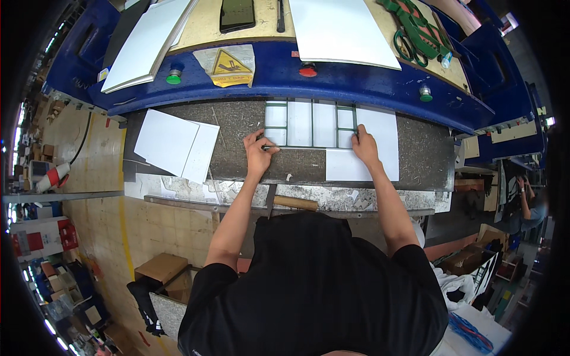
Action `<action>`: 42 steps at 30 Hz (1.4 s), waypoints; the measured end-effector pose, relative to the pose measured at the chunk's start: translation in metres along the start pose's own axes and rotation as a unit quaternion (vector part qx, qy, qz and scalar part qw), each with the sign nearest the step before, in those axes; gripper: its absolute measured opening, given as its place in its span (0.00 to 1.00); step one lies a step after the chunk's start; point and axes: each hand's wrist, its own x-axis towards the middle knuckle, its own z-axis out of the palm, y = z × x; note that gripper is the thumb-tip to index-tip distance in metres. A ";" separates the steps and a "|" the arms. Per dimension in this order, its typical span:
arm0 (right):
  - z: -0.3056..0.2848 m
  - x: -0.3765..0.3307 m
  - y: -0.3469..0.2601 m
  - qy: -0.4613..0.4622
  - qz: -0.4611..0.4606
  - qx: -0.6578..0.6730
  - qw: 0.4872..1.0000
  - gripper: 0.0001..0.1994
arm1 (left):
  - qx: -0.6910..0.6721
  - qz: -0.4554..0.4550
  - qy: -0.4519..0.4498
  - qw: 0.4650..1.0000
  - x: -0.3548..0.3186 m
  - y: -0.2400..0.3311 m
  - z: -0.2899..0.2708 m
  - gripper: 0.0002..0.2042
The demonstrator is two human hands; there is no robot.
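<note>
A rectangular green and dark metal cutting die, split by thin bars into several compartments, lies partly over white sheets on the dark press bed. Its far side is hidden beneath the blue beam. My left hand pinches the die's near left corner between thumb and fingers. On the opposite side, my right hand has its fingers closed around the right edge, with the wrist above the white sheet. White shows through the die's compartments.
Two overlapping white sheets lie left on the bed. The blue press beam crosses ahead, with a red button and green buttons. On top rest a phone, white stacks and green dies. A wooden rod lies near me.
</note>
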 end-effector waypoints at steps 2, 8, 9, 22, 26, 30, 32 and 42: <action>0.004 -0.004 -0.001 0.022 -0.002 0.018 1.000 0.09 | -0.005 0.013 0.010 1.000 -0.003 0.000 0.000 0.11; 0.002 -0.004 -0.003 0.024 0.004 0.042 0.999 0.08 | -0.023 0.014 0.022 0.999 -0.004 0.002 -0.003 0.11; 0.003 -0.005 -0.003 0.023 0.004 0.042 0.999 0.08 | -0.022 0.013 0.022 0.999 -0.006 0.004 -0.003 0.11; 0.010 -0.006 0.001 0.041 0.027 0.056 0.997 0.09 | -0.002 0.004 0.012 1.000 -0.006 0.001 0.000 0.11; 0.012 -0.007 0.001 0.061 0.032 0.064 0.996 0.09 | -0.012 -0.006 0.005 1.000 -0.007 0.003 0.001 0.11; 0.010 -0.007 0.003 0.040 0.026 0.089 0.995 0.08 | -0.005 -0.008 -0.007 1.000 -0.008 0.006 -0.002 0.11; 0.011 -0.007 0.005 0.056 0.009 0.107 0.993 0.07 | -0.022 -0.002 -0.010 1.000 -0.006 0.003 -0.004 0.11; 0.011 -0.008 0.003 0.069 0.013 0.123 0.990 0.06 | -0.025 0.020 -0.033 0.999 -0.003 -0.003 -0.007 0.11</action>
